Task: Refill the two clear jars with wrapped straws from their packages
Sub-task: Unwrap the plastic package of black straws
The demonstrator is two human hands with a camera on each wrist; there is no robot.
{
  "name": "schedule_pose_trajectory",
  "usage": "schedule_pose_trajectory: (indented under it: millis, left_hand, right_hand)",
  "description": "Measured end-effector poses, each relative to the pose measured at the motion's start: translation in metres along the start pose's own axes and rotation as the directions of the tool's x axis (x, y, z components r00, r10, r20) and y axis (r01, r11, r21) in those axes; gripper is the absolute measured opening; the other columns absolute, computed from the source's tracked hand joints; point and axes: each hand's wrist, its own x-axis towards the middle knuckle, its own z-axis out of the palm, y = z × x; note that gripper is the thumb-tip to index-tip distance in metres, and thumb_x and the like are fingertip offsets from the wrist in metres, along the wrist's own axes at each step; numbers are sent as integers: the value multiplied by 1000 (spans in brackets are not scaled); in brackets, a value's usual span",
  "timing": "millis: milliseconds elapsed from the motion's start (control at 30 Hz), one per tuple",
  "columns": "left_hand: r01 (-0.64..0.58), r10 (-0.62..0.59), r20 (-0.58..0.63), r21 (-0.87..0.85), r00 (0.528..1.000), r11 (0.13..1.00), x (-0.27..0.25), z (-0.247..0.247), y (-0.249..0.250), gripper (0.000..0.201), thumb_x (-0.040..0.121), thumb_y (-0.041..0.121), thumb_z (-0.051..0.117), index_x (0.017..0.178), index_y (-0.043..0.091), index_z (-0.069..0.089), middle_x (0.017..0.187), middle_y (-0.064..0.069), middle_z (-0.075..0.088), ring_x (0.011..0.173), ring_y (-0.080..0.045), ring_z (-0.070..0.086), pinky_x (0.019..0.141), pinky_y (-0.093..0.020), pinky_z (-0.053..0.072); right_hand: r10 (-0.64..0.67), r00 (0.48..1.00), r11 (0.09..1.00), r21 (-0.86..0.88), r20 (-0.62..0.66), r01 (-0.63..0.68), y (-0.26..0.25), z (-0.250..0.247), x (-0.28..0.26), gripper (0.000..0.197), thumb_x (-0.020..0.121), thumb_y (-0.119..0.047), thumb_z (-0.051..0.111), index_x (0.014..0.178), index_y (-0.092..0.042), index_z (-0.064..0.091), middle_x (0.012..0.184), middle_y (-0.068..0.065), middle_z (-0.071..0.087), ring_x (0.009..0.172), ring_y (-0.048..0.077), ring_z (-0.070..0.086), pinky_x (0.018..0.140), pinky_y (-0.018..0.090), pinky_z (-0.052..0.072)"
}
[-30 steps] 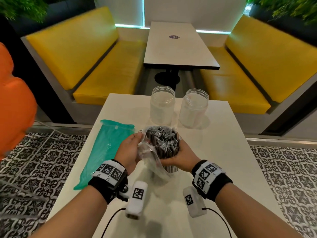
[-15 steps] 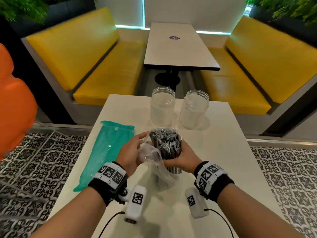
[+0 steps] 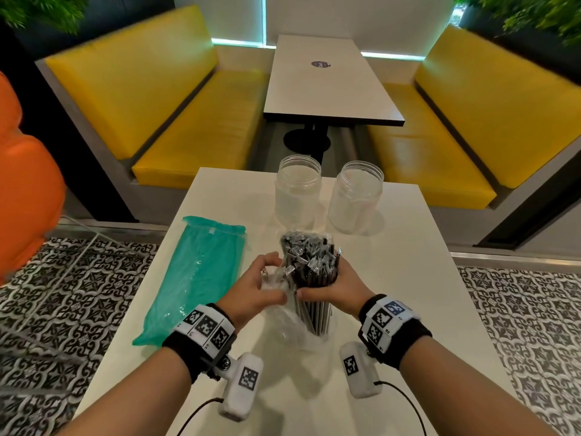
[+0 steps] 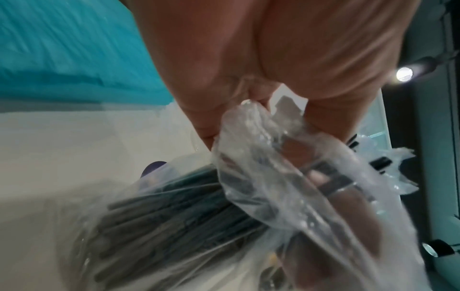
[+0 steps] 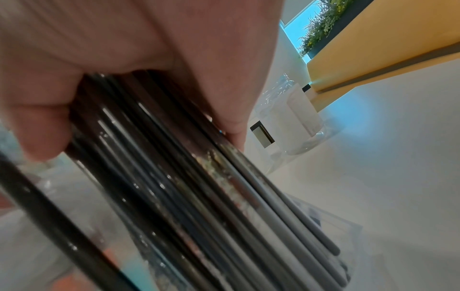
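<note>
A: Left edge of the white table (image 3: 393, 278)?
B: Teal pack (image 3: 201, 278), flat, lengthwise, apparently unopened (contents not resolvable through the film).

A: Left hand (image 3: 254, 294)?
B: Fingers curled, pinching a bunched fold of the clear bag (image 3: 283, 313). Left wrist view confirms it: crumpled film gathered between thumb and fingers (image 4: 248, 69).

A: Centre?
B: Bundle of black straws (image 3: 311, 272), upright, lower ends in the bag on the table, wrapper tips fanned above both hands.

A: Right hand (image 3: 336, 287)?
B: Wrapped round the bundle at mid-height, thumb on the near side; right wrist view shows the thumb (image 5: 40, 126) pressed on the straws.

A: Jars?
B: Two clear jars at the far edge, lidless, upright: left jar (image 3: 298, 190), right jar (image 3: 356, 196), just beside each other, apart from the bundle.
</note>
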Motion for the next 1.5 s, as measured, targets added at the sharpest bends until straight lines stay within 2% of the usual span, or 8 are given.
schedule_pose_trajectory:
  millis: [233,333,600,667,800,1100,1233,1500]
  left_hand:
    - [-38,37,15,110,999,993,5,4,-7,128,39,31,94,146,31,23,140,12,45,117,11,54,105,-24,45]
    - [-72,72,5,33,997,997,7,4,-7,118,43,24,81,147,31,26,138,13,48,110,17,57,87,-14,51]
    - [-39,52,209,-63,976,997,-2,-15,-1,128,50,23,89,157,24,19,153,6,45,139,-5,46,102,-18,46]
    - [-31,25,230,23,973,999,-3,-15,1,139,49,31,98,158,26,12,156,11,39,140,2,41,102,-10,41]
    - [-99,98,17,148,995,984,-2,2,-5,126,54,4,97,149,21,16,137,19,43,118,23,47,85,6,37]
    - [-146,138,-185,-31,973,989,4,-2,-16,109,43,21,96,137,26,41,131,7,61,113,10,61,90,-19,54]
    - [-159,146,-151,-78,978,984,0,-12,-9,88,48,21,92,130,23,58,125,-3,71,121,-20,65,105,-48,51]
    - [-203,163,-176,-242,971,949,-5,-26,-5,91,49,14,88,133,16,55,129,-12,69,124,-29,63,103,-51,50]
  right_hand:
    - [21,1000,1000,3,0,-21,-1,4,4,79,54,-14,90,125,-15,56,113,2,71,105,12,68,90,27,54]
    - [17,1000,1000,-26,19,-16,-4,9,9,79,58,-15,91,127,-17,54,115,-1,69,108,10,66,95,28,53]
    - [4,999,997,-77,47,0,-8,18,23,84,57,-24,92,130,-19,51,118,-1,68,110,11,65,98,33,51]
    - [0,998,995,-96,62,6,-7,21,25,88,55,-29,91,132,-20,50,120,-1,67,113,12,64,101,39,50]
    - [1,997,997,-79,81,5,-10,29,27,93,56,-25,90,136,-21,43,124,-1,64,114,10,63,103,39,50]
    - [54,987,997,40,151,-61,-27,42,28,95,66,-39,85,143,-21,34,130,-1,61,117,11,62,102,35,50]
    - [67,985,992,91,160,-82,-41,51,29,99,63,-48,82,144,-23,31,132,-1,59,119,13,60,104,38,48]
    - [27,977,996,77,213,-44,-66,62,34,97,62,-45,79,144,-20,32,135,4,57,122,18,58,109,42,44]
